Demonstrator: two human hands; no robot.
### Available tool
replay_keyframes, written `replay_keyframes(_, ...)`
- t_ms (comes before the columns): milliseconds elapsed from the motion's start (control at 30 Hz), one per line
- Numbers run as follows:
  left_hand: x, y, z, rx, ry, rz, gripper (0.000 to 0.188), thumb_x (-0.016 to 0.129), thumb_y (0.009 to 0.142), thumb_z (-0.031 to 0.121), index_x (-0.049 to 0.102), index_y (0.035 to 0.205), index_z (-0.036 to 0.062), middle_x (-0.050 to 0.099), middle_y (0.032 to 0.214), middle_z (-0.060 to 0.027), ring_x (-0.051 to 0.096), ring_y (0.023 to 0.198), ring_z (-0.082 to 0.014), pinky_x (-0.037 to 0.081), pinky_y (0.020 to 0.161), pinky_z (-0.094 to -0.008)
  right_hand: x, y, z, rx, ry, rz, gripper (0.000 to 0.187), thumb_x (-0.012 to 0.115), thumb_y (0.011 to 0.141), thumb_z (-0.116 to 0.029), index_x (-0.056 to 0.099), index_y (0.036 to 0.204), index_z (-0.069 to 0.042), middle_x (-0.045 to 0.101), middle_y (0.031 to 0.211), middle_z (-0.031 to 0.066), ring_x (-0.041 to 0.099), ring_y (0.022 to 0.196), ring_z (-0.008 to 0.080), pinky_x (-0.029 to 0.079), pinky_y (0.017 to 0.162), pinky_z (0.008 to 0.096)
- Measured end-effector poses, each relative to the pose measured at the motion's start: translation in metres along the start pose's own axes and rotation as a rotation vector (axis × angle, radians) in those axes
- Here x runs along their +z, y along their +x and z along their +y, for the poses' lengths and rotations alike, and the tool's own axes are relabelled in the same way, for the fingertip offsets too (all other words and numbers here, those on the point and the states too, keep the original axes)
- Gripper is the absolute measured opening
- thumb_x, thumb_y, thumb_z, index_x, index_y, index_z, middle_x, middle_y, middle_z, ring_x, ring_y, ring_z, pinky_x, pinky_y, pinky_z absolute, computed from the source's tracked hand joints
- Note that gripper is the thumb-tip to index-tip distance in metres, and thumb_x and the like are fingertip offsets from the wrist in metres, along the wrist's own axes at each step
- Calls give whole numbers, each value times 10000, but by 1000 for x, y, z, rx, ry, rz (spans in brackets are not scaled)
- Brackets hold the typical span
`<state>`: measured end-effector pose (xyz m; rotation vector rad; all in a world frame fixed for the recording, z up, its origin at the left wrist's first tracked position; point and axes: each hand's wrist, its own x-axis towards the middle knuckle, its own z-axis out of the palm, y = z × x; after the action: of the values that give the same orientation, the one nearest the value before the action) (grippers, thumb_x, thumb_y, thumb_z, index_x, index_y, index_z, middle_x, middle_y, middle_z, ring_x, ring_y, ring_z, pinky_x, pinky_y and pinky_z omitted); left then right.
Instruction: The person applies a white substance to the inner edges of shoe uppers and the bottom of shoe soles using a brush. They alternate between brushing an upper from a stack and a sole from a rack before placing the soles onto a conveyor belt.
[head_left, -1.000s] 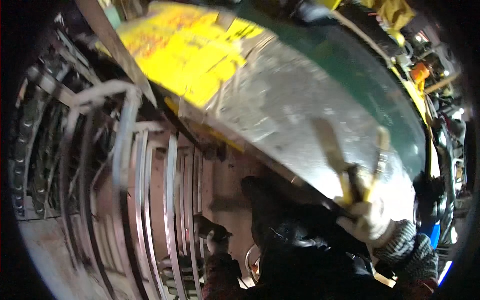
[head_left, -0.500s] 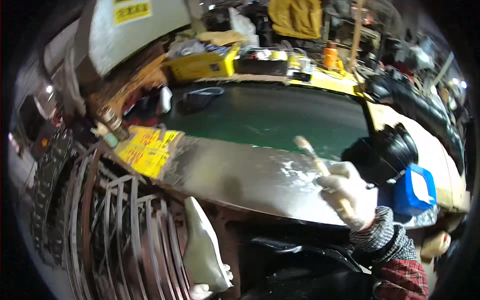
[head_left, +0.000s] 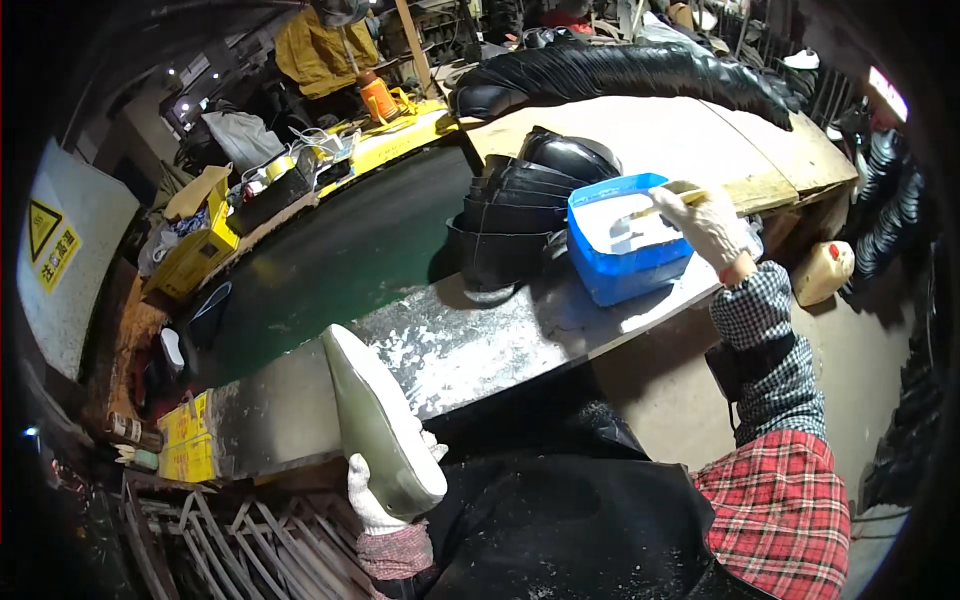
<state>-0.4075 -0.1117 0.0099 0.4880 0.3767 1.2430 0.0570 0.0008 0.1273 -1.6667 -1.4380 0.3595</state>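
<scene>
My left hand (head_left: 372,498), in a white knit glove, grips an olive-green shoe last (head_left: 372,440) at its lower end. The last is tilted, with a white sole-shaped layer along its right side. At the right, my gloved right hand (head_left: 708,225) is closed around a brush (head_left: 683,188) over an open blue tub (head_left: 625,272). White, paste-like material fills part of the tub. The brush's bristle end is down inside it and hard to make out. The tub stands on the near edge of the workbench (head_left: 280,420), beside a stack of black shiny pieces (head_left: 505,225).
A long row of nested black pieces (head_left: 620,80) lies on a wooden board (head_left: 690,140) at the back. Metal racks (head_left: 260,540) stand below the bench at the left. A yellow crate (head_left: 195,255) and an orange bottle (head_left: 378,97) are along the far edge. A pale jug (head_left: 825,273) sits at right.
My right hand has carried the brush from above the bench rightward into the tub. The last in my left hand has come up higher. My view has swung to the right.
</scene>
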Motion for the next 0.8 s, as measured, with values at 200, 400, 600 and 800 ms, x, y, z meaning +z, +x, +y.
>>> replay_keyframes(200,3,-45,-14,-125,21,522,881,384,868,769,536,1212,-27,659,817,-178,634,515,-284,516,372,-365,-37,-8,26,90,332,113,291,640,919,-322,709,960,-43,602,665,-20,489,552,29,349,487,176)
replay_keyframes(400,-24,-53,-6,-237,-212,432,960,474,778,818,551,1201,-40,683,804,-195,673,556,-305,548,429,-373,35,-50,-57,117,653,-244,287,605,943,-268,682,1042,-10,665,802,39,580,668,83,454,577,216)
replay_keyframes(600,-86,-53,-28,-194,-540,19,835,424,890,705,377,1435,74,568,1103,-388,637,846,-559,568,583,-629,227,-81,-130,-187,746,-821,276,681,911,-160,660,1110,29,702,910,67,631,787,96,510,697,233)
replay_keyframes(800,-122,-62,-35,-266,-699,-181,1123,610,742,704,232,1455,-77,568,1141,-358,636,942,-489,554,733,-570,214,-95,-103,-101,737,-935,246,656,927,-151,655,1103,21,696,915,79,639,829,111,526,739,253)
